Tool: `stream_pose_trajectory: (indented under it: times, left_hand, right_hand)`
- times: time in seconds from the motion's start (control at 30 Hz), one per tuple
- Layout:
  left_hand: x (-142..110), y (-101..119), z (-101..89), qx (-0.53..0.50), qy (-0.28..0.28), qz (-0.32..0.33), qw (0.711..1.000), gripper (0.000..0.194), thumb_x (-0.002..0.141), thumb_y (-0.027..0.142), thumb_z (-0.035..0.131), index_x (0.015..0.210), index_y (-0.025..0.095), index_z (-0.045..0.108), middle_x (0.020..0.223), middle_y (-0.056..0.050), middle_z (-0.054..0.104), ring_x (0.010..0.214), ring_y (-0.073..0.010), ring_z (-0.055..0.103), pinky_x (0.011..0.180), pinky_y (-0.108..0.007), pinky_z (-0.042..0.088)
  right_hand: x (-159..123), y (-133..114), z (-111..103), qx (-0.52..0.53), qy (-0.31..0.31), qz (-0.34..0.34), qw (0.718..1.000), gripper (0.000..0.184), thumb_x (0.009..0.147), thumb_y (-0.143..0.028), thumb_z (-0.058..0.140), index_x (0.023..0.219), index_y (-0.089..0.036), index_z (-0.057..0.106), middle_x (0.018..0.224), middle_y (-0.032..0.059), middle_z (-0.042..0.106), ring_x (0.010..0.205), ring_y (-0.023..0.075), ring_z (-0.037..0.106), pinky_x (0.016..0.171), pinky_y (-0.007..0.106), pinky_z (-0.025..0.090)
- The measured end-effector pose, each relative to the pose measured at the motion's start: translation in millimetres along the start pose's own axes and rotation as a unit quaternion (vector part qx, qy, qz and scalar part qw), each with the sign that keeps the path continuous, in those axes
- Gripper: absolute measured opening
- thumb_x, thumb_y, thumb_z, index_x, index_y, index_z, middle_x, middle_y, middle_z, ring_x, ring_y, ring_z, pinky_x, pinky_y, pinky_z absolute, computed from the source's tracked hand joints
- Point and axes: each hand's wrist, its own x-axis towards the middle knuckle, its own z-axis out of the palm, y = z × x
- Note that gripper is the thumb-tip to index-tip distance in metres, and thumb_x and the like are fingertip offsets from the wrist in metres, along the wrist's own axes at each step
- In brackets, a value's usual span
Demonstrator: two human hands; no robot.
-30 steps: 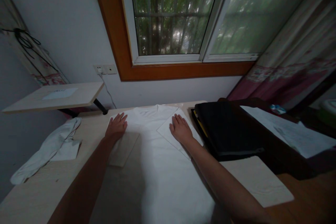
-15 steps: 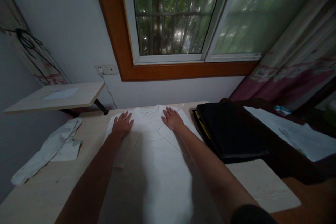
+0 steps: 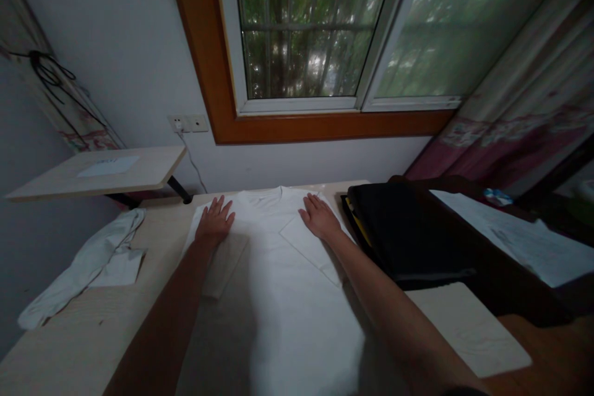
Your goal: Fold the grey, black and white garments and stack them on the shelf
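A white T-shirt (image 3: 273,260) lies spread on the wooden table (image 3: 60,356), its collar toward the wall and both sleeves folded inward over the front. My left hand (image 3: 215,220) rests flat on the left shoulder area, fingers spread. On the right shoulder area, my right hand (image 3: 319,215) also lies flat with its fingers stretched toward the wall. Neither hand grips the cloth. My forearms hide parts of the shirt's sides, and its hem runs out of view at the bottom.
A crumpled white cloth (image 3: 88,266) lies on the table at left, below a small raised shelf (image 3: 134,174). Close by on the right is a stack of black folded fabric (image 3: 408,229). Farther right lies a white sheet (image 3: 515,235). The window (image 3: 310,31) is ahead.
My right hand has slid to the right across the shirt's shoulder, away from the collar. My left hand has barely moved.
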Motion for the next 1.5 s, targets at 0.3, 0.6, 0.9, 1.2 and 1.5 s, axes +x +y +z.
stream_pose_trajectory:
  times: [0.3, 0.6, 0.9, 1.2, 1.5]
  left_hand:
    - [-62.1, 5.4, 0.6, 0.047, 0.033, 0.041, 0.997, 0.061, 0.104, 0.046, 0.029, 0.154, 0.014, 0.044, 0.165, -0.017, 0.034, 0.153, -0.0325, 0.030, 0.123, -0.056, 0.024]
    - [-152.7, -16.7, -17.3, 0.024, 0.069, 0.075, 0.994, 0.053, 0.103, 0.043, 0.035, 0.150, 0.026, 0.050, 0.160, -0.009, 0.045, 0.149, -0.0339, 0.037, 0.120, -0.062, 0.027]
    - [-177.6, -79.9, -25.3, -0.055, 0.115, -0.084, 0.988, 0.049, 0.094, 0.041, 0.045, 0.134, 0.017, 0.060, 0.122, -0.016, 0.066, 0.120, -0.0334, 0.057, 0.106, -0.054, 0.043]
    - [-160.7, -70.9, -45.2, -0.212, 0.018, -0.181, 0.960, 0.059, 0.091, 0.041, 0.048, 0.146, 0.020, 0.045, 0.090, -0.003, 0.067, 0.077, -0.0215, 0.066, 0.069, -0.032, 0.050]
    - [-152.8, -80.8, -39.8, -0.171, -0.013, -0.148, 0.974, 0.052, 0.089, 0.039, 0.048, 0.136, 0.017, 0.054, 0.096, -0.008, 0.070, 0.089, -0.0247, 0.067, 0.080, -0.036, 0.050]
  right_hand:
    - [-72.1, 5.0, -15.3, -0.020, 0.018, -0.010, 1.000, 0.056, 0.105, -0.039, 0.037, 0.149, -0.008, 0.049, 0.161, 0.0176, 0.040, 0.151, 0.0293, 0.034, 0.124, 0.045, 0.026]
    - [-128.5, -1.8, -32.2, -0.056, 0.056, 0.002, 0.997, 0.048, 0.104, -0.037, 0.041, 0.146, -0.018, 0.057, 0.156, 0.0110, 0.049, 0.147, 0.0336, 0.038, 0.120, 0.052, 0.029]
    - [-138.3, -0.9, -39.9, -0.078, 0.070, -0.015, 0.994, 0.044, 0.103, -0.033, 0.044, 0.139, -0.013, 0.061, 0.148, 0.0134, 0.057, 0.136, 0.0322, 0.047, 0.115, 0.048, 0.035]
    - [-131.9, 1.5, -38.3, -0.076, 0.096, -0.020, 0.992, 0.043, 0.100, -0.021, 0.044, 0.137, -0.003, 0.060, 0.141, 0.0186, 0.061, 0.123, 0.0320, 0.052, 0.112, 0.045, 0.039]
    - [-125.0, 5.3, -40.1, -0.049, 0.107, -0.016, 0.993, 0.040, 0.100, -0.016, 0.045, 0.136, -0.011, 0.060, 0.134, 0.0155, 0.064, 0.117, 0.0284, 0.055, 0.105, 0.040, 0.041]
